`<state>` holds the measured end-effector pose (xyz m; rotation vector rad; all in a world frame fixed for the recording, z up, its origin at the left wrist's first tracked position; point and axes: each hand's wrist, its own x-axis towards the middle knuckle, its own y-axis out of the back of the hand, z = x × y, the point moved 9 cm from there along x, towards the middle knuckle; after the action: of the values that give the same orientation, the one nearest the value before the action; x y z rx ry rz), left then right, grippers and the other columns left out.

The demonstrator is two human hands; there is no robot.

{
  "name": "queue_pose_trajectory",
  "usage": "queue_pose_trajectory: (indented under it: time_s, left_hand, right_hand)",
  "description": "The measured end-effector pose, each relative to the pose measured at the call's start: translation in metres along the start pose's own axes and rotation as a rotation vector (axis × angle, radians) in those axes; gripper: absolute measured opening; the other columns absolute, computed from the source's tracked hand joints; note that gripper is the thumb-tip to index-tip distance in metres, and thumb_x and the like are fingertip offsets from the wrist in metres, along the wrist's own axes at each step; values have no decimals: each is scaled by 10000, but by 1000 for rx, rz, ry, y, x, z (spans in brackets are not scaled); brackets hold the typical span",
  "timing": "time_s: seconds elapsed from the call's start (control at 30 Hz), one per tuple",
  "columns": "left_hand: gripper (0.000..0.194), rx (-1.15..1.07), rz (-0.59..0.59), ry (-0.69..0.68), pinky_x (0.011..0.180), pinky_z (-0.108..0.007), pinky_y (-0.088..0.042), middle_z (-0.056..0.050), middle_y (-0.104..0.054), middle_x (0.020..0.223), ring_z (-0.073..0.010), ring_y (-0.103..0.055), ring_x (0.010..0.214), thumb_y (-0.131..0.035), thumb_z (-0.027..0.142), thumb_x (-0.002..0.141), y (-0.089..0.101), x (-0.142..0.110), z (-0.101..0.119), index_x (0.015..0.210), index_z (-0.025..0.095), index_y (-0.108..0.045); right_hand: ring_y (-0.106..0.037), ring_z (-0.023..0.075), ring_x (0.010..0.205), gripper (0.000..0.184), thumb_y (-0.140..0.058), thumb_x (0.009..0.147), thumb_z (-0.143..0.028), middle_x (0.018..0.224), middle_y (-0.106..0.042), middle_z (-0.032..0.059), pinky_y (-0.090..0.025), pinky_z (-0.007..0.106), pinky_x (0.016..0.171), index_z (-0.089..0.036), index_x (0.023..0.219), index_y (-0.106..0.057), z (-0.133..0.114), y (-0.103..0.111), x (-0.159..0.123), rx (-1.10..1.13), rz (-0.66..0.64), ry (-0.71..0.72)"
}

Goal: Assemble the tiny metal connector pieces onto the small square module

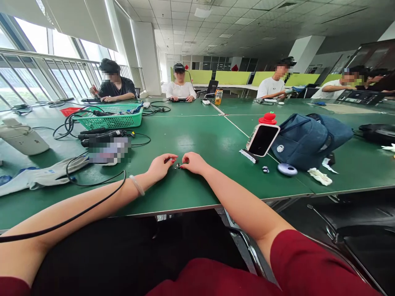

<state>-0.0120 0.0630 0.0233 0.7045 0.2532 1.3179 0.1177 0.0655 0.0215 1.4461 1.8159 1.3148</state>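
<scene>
My left hand rests on the green table, its thumb and fingers curled into a pinch with the tips pointing right. Facing it from the other side is my right hand, also in a pinch, its fingertips down by the tabletop. A small shiny metal piece lies in the narrow gap between the two sets of fingertips, close to both. It is too small for me to name. Whatever the fingertips themselves hold, if anything, is hidden.
Left stand a green basket, a white bottle and gloves; a black cable crosses my left forearm. Right are a propped phone, a round lilac case and a blue backpack. Several people sit opposite.
</scene>
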Motion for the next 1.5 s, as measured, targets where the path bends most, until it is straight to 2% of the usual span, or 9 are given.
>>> queue_pose_trajectory:
  time_s: [0.17, 0.43, 0.77, 0.93, 1.1, 1.23, 1.5]
  left_hand:
    - [289, 73, 27, 22, 844, -328, -473, -54, -719, 1029, -214, -641, 921, -511, 297, 833, 7, -7, -3, 1053, 216, -680]
    - [225, 198, 65, 56, 798, -328, -455, -43, -709, 938, -215, -613, 855, -546, 294, 813, 11, -12, 2, 971, 215, -686]
    - [212, 215, -8, 2, 729, -290, -434, -15, -694, 855, -178, -589, 767, -523, 305, 837, -2, -6, 8, 961, 213, -669]
    - [243, 179, 0, -1, 720, -282, -439, -10, -692, 890, -166, -586, 770, -503, 328, 850, -1, -8, 8, 1006, 212, -649]
    - [268, 124, 24, -2, 755, -297, -463, -22, -690, 897, -175, -606, 798, -500, 364, 851, -1, -5, -2, 1024, 211, -636]
    - [266, 109, -2, -1, 807, -310, -471, -27, -695, 938, -183, -623, 851, -488, 363, 852, -3, -3, -6, 1015, 212, -635]
    - [287, 113, -4, 35, 805, -310, -471, -21, -706, 953, -189, -621, 857, -491, 374, 840, -1, -8, 3, 1009, 220, -664]
  right_hand:
    - [-587, 138, 952, 300, -682, 812, -318, 1057, -626, 41, -431, 248, 836, -222, 1095, -665, -9, -4, -1, 15, -22, 59]
    - [-593, 157, 929, 236, -638, 845, -326, 1014, -628, 44, -433, 267, 826, -233, 1053, -701, -18, -6, -2, 4, -63, 88]
    - [-566, 147, 851, 143, -635, 831, -273, 922, -641, 22, -396, 255, 724, -225, 950, -697, -9, -6, 0, 95, -43, 42]
    - [-530, 114, 725, 98, -657, 796, -226, 825, -640, -16, -366, 237, 649, -212, 893, -652, -2, -6, 0, 181, -27, 3]
    - [-517, 110, 713, 77, -647, 777, -185, 796, -620, -22, -354, 230, 638, -207, 849, -631, 4, -4, 0, 258, -5, 0]
    - [-511, 108, 704, 95, -639, 756, -143, 773, -609, -26, -364, 232, 660, -202, 830, -629, 9, -2, 0, 324, 9, -10]
    - [-509, 111, 691, 145, -618, 752, -165, 799, -614, -26, -398, 246, 678, -218, 885, -646, 10, 0, -7, 468, 7, -48]
